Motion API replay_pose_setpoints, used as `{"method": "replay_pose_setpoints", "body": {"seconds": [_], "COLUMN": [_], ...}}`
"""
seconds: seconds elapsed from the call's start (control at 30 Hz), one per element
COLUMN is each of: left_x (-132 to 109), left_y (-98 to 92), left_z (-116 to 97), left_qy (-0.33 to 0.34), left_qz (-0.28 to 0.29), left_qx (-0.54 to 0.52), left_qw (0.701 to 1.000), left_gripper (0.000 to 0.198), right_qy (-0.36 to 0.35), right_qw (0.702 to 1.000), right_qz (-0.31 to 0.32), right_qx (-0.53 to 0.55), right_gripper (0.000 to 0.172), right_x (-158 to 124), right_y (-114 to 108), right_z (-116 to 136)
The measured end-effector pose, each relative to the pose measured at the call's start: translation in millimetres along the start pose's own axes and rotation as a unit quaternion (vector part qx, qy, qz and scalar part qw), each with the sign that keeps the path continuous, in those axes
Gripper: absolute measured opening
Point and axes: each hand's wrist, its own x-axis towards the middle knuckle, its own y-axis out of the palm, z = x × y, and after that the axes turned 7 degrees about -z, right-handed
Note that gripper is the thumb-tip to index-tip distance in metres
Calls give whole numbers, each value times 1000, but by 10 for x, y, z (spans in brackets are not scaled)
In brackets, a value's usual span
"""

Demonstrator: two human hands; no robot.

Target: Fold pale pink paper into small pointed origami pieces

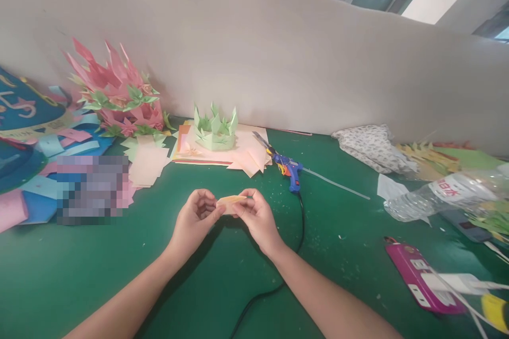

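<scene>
Between my two hands is a small folded piece of peach paper (229, 204), held just above the green table (159, 286). My left hand (199, 212) pinches its left end between thumb and fingers. At the right end, my right hand (256, 217) grips it the same way. Beyond my hands a light green folded-paper crown (216, 135) stands on a stack of pale paper sheets (249, 151). To the right of that stack lies a blue glue gun (293, 172), a clear glue stick (338, 184) extending from its back.
A black cord (303, 222) runs behind my right wrist. At left are a tall pink paper crown (119, 85), loose peach sheets (148, 161) and blue paper hats (24, 106). A plastic bottle (457, 190), a patterned cloth (369, 145) and a magenta power strip (417, 275) lie right.
</scene>
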Motion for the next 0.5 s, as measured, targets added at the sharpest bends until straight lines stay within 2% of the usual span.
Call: {"method": "replay_pose_setpoints", "body": {"seconds": [0.23, 0.5], "left_x": [-9, 1], "left_y": [-17, -21], "left_z": [-30, -81], "left_qy": [-46, -78], "left_qz": [31, 26], "left_qx": [28, 26], "left_qw": [998, 996], "left_gripper": [20, 24], "right_qy": [-19, -23], "right_qw": [1000, 999], "right_qz": [11, 18], "right_qx": [-4, -29], "right_gripper": [20, 16], "right_x": [18, 6], "right_y": [-11, -14], "right_z": [-26, -24]}}
